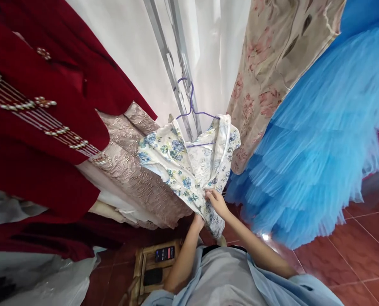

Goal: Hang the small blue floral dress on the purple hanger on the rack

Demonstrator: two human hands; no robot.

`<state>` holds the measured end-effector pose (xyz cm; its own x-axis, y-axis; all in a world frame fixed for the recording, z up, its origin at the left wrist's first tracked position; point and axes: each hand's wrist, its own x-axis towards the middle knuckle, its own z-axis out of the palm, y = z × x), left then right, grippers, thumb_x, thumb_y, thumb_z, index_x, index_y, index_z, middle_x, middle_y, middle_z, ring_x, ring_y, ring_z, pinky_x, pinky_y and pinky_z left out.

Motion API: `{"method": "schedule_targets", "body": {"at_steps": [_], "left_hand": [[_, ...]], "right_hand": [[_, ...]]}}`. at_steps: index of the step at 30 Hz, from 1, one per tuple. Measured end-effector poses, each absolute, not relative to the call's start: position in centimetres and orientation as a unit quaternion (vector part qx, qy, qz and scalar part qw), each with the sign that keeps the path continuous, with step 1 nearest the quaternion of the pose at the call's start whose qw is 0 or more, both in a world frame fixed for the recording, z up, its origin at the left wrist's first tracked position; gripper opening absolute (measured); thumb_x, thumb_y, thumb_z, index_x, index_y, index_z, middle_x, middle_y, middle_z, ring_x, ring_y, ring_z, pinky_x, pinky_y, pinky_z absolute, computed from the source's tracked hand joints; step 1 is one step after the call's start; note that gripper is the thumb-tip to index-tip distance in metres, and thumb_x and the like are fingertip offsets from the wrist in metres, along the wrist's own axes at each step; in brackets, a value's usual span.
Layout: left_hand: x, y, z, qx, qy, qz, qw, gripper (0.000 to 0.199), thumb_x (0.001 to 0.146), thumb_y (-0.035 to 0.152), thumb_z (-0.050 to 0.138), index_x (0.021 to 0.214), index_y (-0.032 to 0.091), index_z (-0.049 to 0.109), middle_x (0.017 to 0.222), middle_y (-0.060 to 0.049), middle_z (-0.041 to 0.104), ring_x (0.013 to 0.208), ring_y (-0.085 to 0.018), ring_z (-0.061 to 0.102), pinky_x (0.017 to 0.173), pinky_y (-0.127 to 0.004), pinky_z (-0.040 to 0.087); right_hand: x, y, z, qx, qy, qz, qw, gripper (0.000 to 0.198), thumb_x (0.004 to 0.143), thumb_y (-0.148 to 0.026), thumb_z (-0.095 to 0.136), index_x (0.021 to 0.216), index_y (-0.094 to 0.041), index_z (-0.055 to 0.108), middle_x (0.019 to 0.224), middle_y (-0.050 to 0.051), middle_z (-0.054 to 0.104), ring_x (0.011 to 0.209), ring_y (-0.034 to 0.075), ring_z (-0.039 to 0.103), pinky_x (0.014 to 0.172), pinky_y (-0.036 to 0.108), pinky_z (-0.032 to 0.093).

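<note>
A white dress with blue flowers (179, 180) hangs from a purple hanger (192, 111), whose hook is on a grey metal stand. My right hand (217, 204) is at the front of the dress near the waist, its fingers pinched together on the fabric. Lower and to the left, my left hand (198, 222) reaches under the dress; the cloth hides its fingers. The neckline lies open in a V, and the hanger's lower bar shows inside it.
Dark red garments with beaded trim (58, 123) and a pinkish textured garment (138, 170) hang at left. A beige floral garment (256, 76) and a blue tulle dress (304, 148) hang at right. A phone (165, 253) lies on a wooden stool (140, 265) above red floor tiles (345, 259).
</note>
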<state>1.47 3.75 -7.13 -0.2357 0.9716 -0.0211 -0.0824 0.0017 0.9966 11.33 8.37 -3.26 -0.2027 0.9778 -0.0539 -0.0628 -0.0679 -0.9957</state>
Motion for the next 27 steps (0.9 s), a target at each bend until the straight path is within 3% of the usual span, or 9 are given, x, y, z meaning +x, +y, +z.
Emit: {"method": "schedule_targets", "body": {"at_steps": [3, 5, 12, 18, 23, 27], "left_hand": [[0.9, 2.6, -9.6, 0.261, 0.506, 0.617, 0.543, 0.057, 0.088, 0.068, 0.054, 0.111, 0.018, 0.071, 0.117, -0.013, 0.072, 0.117, -0.028, 0.064, 0.104, -0.045, 0.051], [0.5, 1.8, -11.0, 0.155, 0.473, 0.639, 0.586, 0.059, 0.078, 0.070, 0.063, 0.106, 0.018, 0.072, 0.120, -0.012, 0.072, 0.124, -0.028, 0.061, 0.112, -0.044, 0.044], [0.1, 1.0, -13.1, 0.176, 0.530, 0.607, 0.565, 0.043, 0.059, 0.043, 0.082, 0.093, 0.017, 0.073, 0.106, -0.012, 0.076, 0.117, -0.032, 0.064, 0.112, -0.047, 0.041], [-0.5, 2.2, -13.1, 0.200, 0.549, 0.596, 0.551, 0.036, 0.062, 0.040, 0.076, 0.089, 0.017, 0.073, 0.102, -0.012, 0.076, 0.108, -0.030, 0.066, 0.106, -0.047, 0.044], [-1.1, 2.3, -12.4, 0.217, 0.569, 0.606, 0.512, 0.038, 0.067, 0.043, 0.069, 0.095, 0.018, 0.072, 0.109, -0.011, 0.074, 0.116, -0.029, 0.063, 0.109, -0.044, 0.041], [-0.8, 1.8, -12.2, 0.240, 0.579, 0.578, 0.522, 0.034, 0.070, 0.042, 0.067, 0.095, 0.018, 0.069, 0.106, -0.012, 0.074, 0.114, -0.029, 0.064, 0.108, -0.046, 0.043]], "right_hand": [[10.4, 9.4, -3.1, -0.432, -0.516, 0.615, 0.411, 0.039, 0.092, -0.057, 0.047, 0.099, -0.021, 0.058, 0.058, 0.000, 0.063, 0.058, 0.020, 0.064, 0.063, 0.031, 0.052], [9.9, 9.9, -2.9, -0.437, -0.557, 0.607, 0.361, 0.038, 0.093, -0.055, 0.044, 0.093, -0.020, 0.059, 0.049, -0.003, 0.055, 0.048, 0.018, 0.057, 0.054, 0.028, 0.046], [8.7, 11.4, -1.6, -0.526, -0.664, 0.466, 0.257, 0.016, 0.083, -0.032, 0.057, 0.079, -0.018, 0.063, 0.064, 0.000, 0.065, 0.059, 0.016, 0.059, 0.058, 0.025, 0.038], [9.4, 11.5, -1.4, -0.553, -0.700, 0.405, 0.201, 0.017, 0.087, -0.027, 0.060, 0.073, -0.018, 0.062, 0.075, 0.006, 0.069, 0.073, 0.019, 0.061, 0.063, 0.026, 0.032], [10.2, 10.4, -2.2, -0.571, -0.697, 0.390, 0.193, 0.015, 0.094, -0.030, 0.055, 0.094, -0.018, 0.064, 0.081, 0.004, 0.071, 0.076, 0.018, 0.063, 0.066, 0.025, 0.033], [9.7, 10.4, -2.4, -0.584, -0.684, 0.376, 0.221, 0.018, 0.090, -0.038, 0.064, 0.094, -0.020, 0.065, 0.079, 0.003, 0.072, 0.079, 0.020, 0.066, 0.068, 0.026, 0.035]]}}
